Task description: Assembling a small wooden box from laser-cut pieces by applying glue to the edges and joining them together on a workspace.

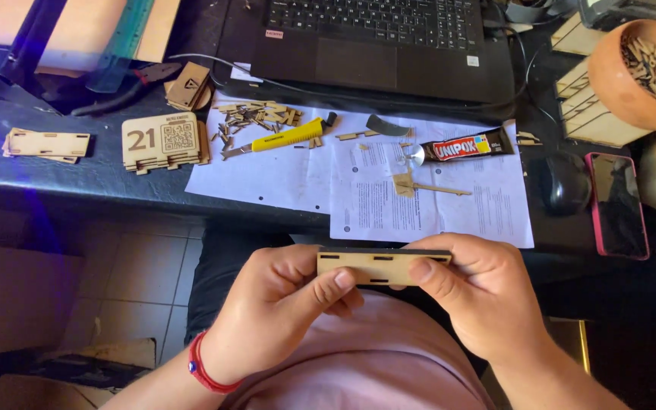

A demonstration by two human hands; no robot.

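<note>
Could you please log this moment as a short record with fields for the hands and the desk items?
left hand: grips the left end of the wooden piece
right hand: grips its right end, thumb on the front
wooden piece: flat, pale, slotted, held level above the lap
utility knife: yellow, on the paper sheets
glue tube: lying on the sheets
laptop: at the desk's back
</note>
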